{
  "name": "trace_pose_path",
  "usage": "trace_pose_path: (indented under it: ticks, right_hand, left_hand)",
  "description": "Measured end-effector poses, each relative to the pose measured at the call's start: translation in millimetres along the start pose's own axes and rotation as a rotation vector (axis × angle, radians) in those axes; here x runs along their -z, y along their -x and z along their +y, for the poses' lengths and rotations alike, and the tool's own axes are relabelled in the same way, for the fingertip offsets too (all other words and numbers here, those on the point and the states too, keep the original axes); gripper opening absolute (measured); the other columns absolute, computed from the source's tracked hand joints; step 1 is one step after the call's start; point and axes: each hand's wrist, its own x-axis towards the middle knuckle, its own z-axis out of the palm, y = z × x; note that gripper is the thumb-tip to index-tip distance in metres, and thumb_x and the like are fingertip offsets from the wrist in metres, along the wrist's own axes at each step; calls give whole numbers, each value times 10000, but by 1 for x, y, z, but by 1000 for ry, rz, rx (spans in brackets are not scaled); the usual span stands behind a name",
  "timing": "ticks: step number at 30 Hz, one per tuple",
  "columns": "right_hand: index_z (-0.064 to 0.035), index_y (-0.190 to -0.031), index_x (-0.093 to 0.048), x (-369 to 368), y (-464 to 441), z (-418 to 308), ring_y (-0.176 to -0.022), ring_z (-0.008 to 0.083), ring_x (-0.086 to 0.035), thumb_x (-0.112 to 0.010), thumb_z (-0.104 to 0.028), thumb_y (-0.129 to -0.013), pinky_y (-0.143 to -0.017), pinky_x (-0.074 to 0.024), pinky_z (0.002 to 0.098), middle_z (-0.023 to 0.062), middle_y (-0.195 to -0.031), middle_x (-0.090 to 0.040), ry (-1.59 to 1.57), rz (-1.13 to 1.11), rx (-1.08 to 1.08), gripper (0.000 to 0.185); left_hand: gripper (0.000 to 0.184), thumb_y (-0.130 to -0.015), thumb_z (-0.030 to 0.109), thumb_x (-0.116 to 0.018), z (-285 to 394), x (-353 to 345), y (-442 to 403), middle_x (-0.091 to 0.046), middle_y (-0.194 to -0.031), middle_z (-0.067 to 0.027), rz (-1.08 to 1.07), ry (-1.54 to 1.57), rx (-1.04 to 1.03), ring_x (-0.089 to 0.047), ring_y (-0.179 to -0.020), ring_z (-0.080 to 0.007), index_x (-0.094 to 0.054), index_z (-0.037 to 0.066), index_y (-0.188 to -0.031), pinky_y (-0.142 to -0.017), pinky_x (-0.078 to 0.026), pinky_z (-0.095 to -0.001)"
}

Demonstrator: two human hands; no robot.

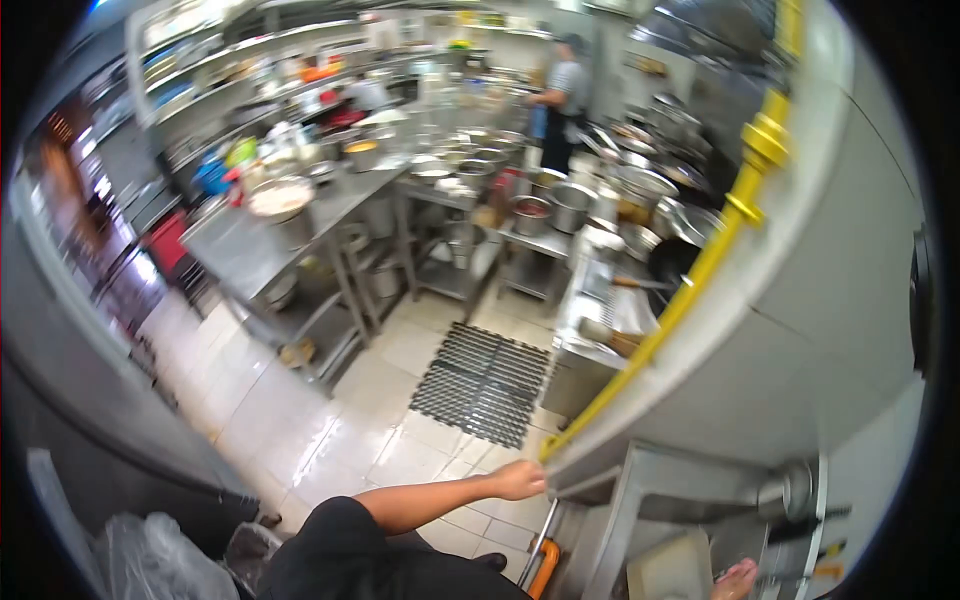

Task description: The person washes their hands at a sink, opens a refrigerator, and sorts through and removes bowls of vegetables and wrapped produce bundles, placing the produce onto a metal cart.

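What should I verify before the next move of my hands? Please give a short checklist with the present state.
1. Left hand free: ok, nothing visible in it.
2. Right hand touching the pale tub: cannot tell.
3. Pale tub inside the sink: ok.
4. Floor mat lying flat: ok.
5. Floor dry: cannot tell, it shines.
6. Other person well away: ok.

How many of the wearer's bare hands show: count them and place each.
2. The left bare hand is out over the pale tiled floor; the right bare hand is at the grey metal sink, in the picture's lower right. Neither is hidden.
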Motion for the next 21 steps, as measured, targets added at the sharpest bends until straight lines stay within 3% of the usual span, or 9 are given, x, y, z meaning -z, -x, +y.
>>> trace_pose_path:
  ticks: [1,4,6,9,10,14,16,20,21]
  right_hand:
    - [-86,-1133,-557,-44,2,-4,-890,114,-537,-589,-439,-866,-787,-504,256,1,-957,-579,195,-139,106,444]
    - [-31,-898,-585,-292,40,32,-417,107,-406,-564,-234,-859,-366,-366,240,41,-637,-544,351,-190,70,208]
    - [-15,-868,-622,-444,85,60,-548,125,-531,-552,-214,-888,-474,-472,285,73,-684,-579,125,-551,-435,212]
    - [-37,-1244,-565,-615,155,166,-1111,348,-566,-649,-388,-838,-955,-433,410,193,-1133,-632,1548,-1385,485,543]
    - [-21,-1240,-562,-680,180,199,-1159,376,-526,-596,-482,-847,-974,-417,428,235,-1210,-576,1678,-1696,408,606]
    - [-17,-1231,-560,-888,325,246,-1147,383,-536,-557,-485,-862,-973,-422,445,252,-1218,-563,1347,-2081,728,596]
    - [7,-1163,-601,-958,419,230,-1124,388,-546,-537,-454,-902,-953,-429,433,254,-1192,-579,1103,-1820,677,533]
    - [-9,-1055,-605,-1041,611,222,-877,350,-644,-566,-370,-904,-842,-511,402,238,-1034,-636,254,-1658,185,394]
    - [0,-1041,-594,-1045,659,213,-853,323,-649,-527,-303,-925,-816,-525,375,224,-993,-642,165,-1675,-299,332]
  left_hand:
    - [319,-824,285,-519,-45,11,36,-611,-782,-250,21,-72,113,-605,-757,-421,-595,-22,-787,-713,-482,-492]
    - [318,-789,281,-542,-136,44,147,-632,-852,-252,149,-64,489,-623,-848,-393,-622,-17,-867,-766,-497,-465]
    - [367,-810,335,-549,-176,61,205,-639,-898,-228,177,104,578,-625,-867,-373,-612,-11,-915,-771,-495,-465]
    - [558,-837,502,-540,-201,93,257,-609,-1063,-205,159,534,710,-601,-977,-342,-560,-4,-1073,-821,-488,-462]
    - [705,-844,615,-525,-202,112,272,-571,-1183,-206,111,778,747,-574,-1069,-330,-520,-3,-1183,-865,-482,-459]
    - [897,-840,716,-446,-196,192,324,-430,-1358,-199,181,1041,759,-467,-1226,-322,-355,-12,-1355,-927,-468,-420]
    - [941,-848,731,-398,-201,225,348,-372,-1409,-217,328,1385,659,-389,-1305,-323,-304,-33,-1388,-992,-427,-439]
    - [894,-803,714,-516,-233,292,401,-494,-1277,-227,1237,1610,461,-503,-1172,-357,-425,-51,-1257,-951,-431,-506]
    - [777,-821,652,-546,-249,315,427,-549,-1163,-196,1509,1675,462,-546,-1084,-343,-464,-27,-1189,-903,-455,-499]
